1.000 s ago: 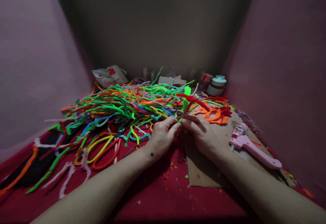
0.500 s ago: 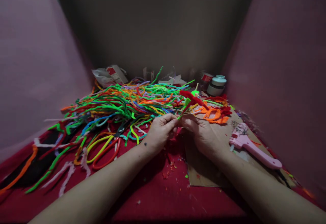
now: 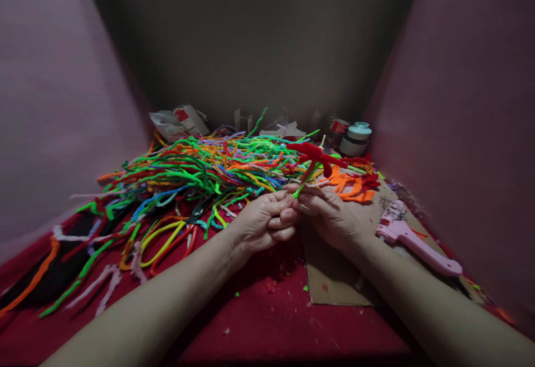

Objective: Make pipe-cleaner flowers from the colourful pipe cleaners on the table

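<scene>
Between my two hands stands a pipe-cleaner flower (image 3: 314,154) with red petals and a thin green and red stem. My left hand (image 3: 270,218) pinches the lower end of the stem, its fingers curled. My right hand (image 3: 328,211) has its fingers closed on the same stem, just to the right. The fingertips of both hands nearly meet there. Behind them spreads a big heap of many-coloured pipe cleaners (image 3: 200,161). Some orange pipe-cleaner loops (image 3: 351,186) lie just beyond my right hand.
A pink glue gun (image 3: 418,241) lies at the right on brown cardboard (image 3: 334,289). Scissors with red and yellow handles (image 3: 161,244) rest at the left. A jar with a light-blue lid (image 3: 356,138) stands at the back. Scraps dot the red cloth (image 3: 259,322).
The red flower has turned, so its petals now spread more widely above the stem. My left hand has rolled, showing its curled fingers; both hands remain at the stem.
</scene>
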{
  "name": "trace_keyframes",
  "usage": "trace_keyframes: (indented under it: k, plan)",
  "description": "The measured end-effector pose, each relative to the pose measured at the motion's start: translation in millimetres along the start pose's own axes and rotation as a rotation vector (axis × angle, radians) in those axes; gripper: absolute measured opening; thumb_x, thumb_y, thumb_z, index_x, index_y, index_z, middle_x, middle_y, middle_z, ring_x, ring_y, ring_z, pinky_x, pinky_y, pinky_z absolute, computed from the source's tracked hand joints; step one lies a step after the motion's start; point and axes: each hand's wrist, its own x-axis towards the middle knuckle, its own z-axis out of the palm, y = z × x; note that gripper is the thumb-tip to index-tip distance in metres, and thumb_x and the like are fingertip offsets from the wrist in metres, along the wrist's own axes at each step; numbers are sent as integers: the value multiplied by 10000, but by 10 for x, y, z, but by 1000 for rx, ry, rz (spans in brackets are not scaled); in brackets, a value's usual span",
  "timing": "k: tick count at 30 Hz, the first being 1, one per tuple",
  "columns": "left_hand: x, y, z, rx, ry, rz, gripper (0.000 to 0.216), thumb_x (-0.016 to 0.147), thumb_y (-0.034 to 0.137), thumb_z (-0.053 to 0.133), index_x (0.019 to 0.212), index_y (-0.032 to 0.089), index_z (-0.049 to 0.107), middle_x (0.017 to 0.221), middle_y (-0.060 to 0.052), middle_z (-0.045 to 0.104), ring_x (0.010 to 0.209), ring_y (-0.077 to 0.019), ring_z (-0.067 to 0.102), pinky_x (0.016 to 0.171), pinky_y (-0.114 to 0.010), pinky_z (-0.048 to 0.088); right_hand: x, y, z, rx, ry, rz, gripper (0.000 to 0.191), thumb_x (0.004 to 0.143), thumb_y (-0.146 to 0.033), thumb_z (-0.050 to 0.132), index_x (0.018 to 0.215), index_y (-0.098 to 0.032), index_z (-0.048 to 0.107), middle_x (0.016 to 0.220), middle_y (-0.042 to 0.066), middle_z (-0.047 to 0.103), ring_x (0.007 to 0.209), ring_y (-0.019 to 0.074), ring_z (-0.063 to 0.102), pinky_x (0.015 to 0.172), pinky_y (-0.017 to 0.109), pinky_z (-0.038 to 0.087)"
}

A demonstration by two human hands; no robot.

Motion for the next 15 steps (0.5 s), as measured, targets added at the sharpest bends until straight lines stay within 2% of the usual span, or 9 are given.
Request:
trace_keyframes:
  k: [3, 7, 12, 15]
  plan:
    - [5, 0, -16, 20, -18, -15, 81, 847, 197, 509, 904, 148, 538, 525, 82, 367, 350, 10, 122, 345, -107, 204, 19, 16, -8, 10, -9, -22, 140, 679, -218, 655, 806, -229, 711, 757, 3, 673, 658, 133, 554, 686, 289, 428]
    - [33, -25, -32, 167, -4, 42, 157, 841, 266, 525, 759, 132, 518, 519, 68, 394, 361, 2, 189, 363, -129, 233, 25, 51, -5, -3, 64, -26, 91, 676, -216, 650, 755, -206, 694, 712, -1, 649, 610, 121, 492, 609, 266, 388]
    - [34, -54, 25, 488, 211, 206, 204, 750, 310, 626, 713, 142, 516, 579, 44, 497, 404, -32, 375, 393, -169, 295, 10, 24, 17, -72, 156, -82, 30, 665, -222, 647, 666, -193, 653, 620, -20, 556, 559, 112, 402, 540, 263, 321]
    - [31, -65, 55, 670, 334, 259, 181, 708, 278, 656, 740, 149, 532, 547, 63, 492, 408, -45, 399, 405, -179, 300, 3, -15, 40, -136, 152, -147, 100, 646, -208, 646, 563, -196, 592, 568, -25, 489, 569, 126, 391, 558, 280, 317]
